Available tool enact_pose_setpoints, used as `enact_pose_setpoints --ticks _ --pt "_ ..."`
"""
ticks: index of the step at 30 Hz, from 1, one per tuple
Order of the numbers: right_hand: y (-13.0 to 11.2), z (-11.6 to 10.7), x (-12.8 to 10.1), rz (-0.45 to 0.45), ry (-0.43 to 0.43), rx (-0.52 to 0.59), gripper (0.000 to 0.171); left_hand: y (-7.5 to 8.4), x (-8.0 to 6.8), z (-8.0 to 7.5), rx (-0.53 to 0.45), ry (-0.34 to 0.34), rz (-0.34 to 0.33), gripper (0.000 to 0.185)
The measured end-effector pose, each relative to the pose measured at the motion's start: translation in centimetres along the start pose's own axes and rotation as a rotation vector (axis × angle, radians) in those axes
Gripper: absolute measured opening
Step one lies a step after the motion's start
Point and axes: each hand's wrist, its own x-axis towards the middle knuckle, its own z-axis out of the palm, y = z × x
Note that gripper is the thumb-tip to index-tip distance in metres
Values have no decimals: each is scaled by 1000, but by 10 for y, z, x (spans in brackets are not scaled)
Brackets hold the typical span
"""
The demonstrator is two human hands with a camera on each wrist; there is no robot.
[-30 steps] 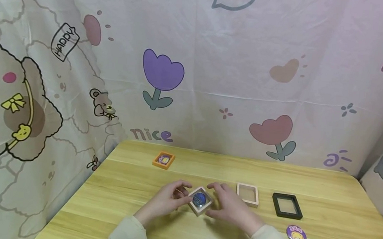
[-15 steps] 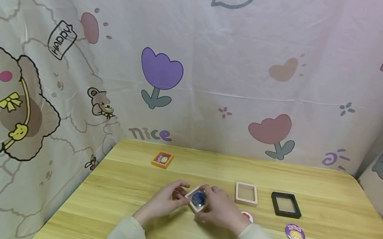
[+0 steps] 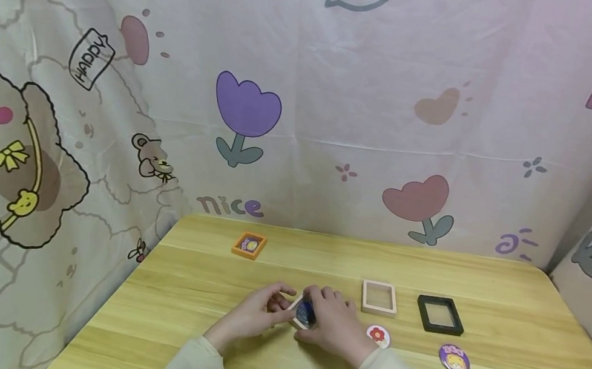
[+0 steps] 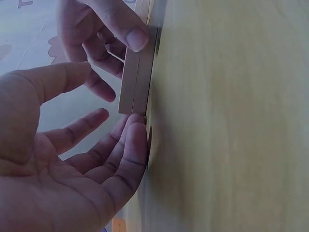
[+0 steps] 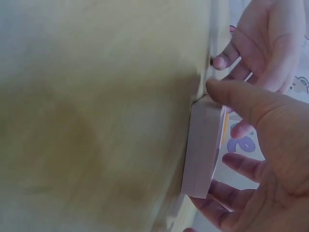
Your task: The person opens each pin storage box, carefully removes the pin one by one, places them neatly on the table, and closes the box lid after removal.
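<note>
A small pale pink display frame (image 3: pixel 299 320) with a dark blue round badge (image 3: pixel 306 312) inside lies on the table between the hands. My right hand (image 3: pixel 335 328) grips it across the right side, its thumb at the near corner and its fingers at the far edge, covering part of the badge. My left hand (image 3: pixel 250 314) is at the left corner with loosely bent fingers. In the left wrist view its fingertips (image 4: pixel 136 133) meet the end of the frame, while the thumb stays away from it. The right wrist view shows the frame's side flat along the tabletop.
An orange frame (image 3: pixel 243 255) holding a badge lies at the back left. Right of the hands are another pale pink frame (image 3: pixel 378 311) and a black frame (image 3: pixel 444 330). Nearer lie a white badge with a red flower (image 3: pixel 379 335) and a purple badge (image 3: pixel 454 359). A printed curtain (image 3: pixel 307 88) hangs behind.
My right hand has moved left from beside the frame and closed on it, hiding part of the blue badge. The red flower badge has come out from behind my right arm.
</note>
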Motion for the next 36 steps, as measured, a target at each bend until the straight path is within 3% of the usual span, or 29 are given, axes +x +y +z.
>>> enact_pose_setpoints --ticks 21,28,36 --pt "1 -6 -7 -8 -2 59 70 4 -1 1 -37 -81 22 45" --pt "8 -17 -10 -64 -10 138 65 7 1 2 -46 -132 41 52" --pt "10 -31 -17 -76 -53 269 61 12 2 5 -163 -169 23 59"
